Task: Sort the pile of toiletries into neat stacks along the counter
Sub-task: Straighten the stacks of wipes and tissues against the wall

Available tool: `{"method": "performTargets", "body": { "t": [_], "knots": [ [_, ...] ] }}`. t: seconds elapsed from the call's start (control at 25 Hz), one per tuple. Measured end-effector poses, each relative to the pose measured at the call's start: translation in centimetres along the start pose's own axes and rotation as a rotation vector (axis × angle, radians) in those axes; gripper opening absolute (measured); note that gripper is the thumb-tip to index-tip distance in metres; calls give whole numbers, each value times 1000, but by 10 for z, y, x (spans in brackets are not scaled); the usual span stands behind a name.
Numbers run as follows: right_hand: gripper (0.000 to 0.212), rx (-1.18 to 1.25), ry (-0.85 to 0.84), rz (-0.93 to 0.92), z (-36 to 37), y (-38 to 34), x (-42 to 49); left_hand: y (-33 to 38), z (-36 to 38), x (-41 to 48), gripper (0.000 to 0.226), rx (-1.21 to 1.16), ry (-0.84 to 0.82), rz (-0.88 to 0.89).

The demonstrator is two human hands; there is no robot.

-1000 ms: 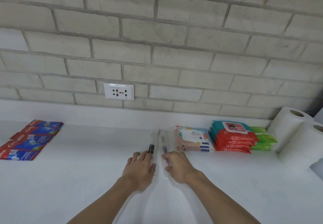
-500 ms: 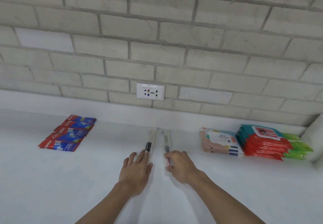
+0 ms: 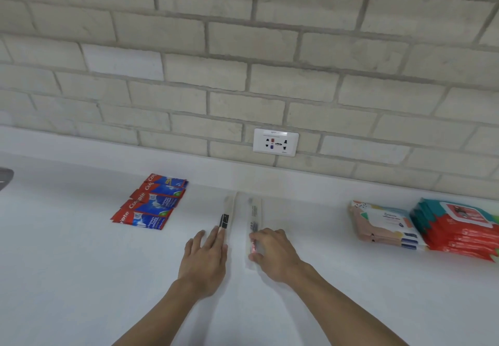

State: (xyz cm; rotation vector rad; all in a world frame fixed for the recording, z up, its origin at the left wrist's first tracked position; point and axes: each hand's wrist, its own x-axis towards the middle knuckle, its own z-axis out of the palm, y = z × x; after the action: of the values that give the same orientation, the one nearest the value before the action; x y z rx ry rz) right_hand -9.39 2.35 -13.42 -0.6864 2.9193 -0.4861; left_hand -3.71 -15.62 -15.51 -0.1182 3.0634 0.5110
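Note:
Two long pale toothbrush packets lie side by side on the white counter (image 3: 67, 264), pointing at the wall. My left hand (image 3: 205, 259) lies flat, fingers apart, with its fingertips on the near end of the left packet (image 3: 226, 214), which has a black label. My right hand (image 3: 274, 253) is curled over the near part of the right packet (image 3: 253, 216), fingertips pressing on it. A fanned stack of red and blue Colgate sachets (image 3: 149, 202) lies to the left. Peach wipe packs (image 3: 383, 224) and red and teal wipe packs (image 3: 459, 226) are stacked at the right.
A white power socket (image 3: 275, 142) sits in the brick wall just above the counter's raised back edge. A grey object (image 3: 5, 178) shows at the far left edge. Bare counter lies between the sachets and the packets, and in front of my arms.
The view has swung left: the wipe stacks slid to the right edge and the toilet rolls left the frame. Both hands stay on the two packets, barely moved.

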Motion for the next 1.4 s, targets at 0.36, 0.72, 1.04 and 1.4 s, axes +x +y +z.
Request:
{"method": "performTargets", "body": {
  "t": [0.36, 0.72, 1.04, 1.4],
  "knots": [
    [37, -21, 1, -7, 12, -45, 29, -49, -20, 17, 53, 23, -26, 11],
    [42, -21, 19, 17, 23, -79, 56, -78, -31, 35, 53, 26, -58, 35],
    [43, -33, 38, 26, 29, -92, 67, -80, -32, 34, 52, -20, -36, 57],
    [36, 18, 12, 22, 29, -91, 65, -82, -29, 33, 54, -58, -35, 66]
  ]
}}
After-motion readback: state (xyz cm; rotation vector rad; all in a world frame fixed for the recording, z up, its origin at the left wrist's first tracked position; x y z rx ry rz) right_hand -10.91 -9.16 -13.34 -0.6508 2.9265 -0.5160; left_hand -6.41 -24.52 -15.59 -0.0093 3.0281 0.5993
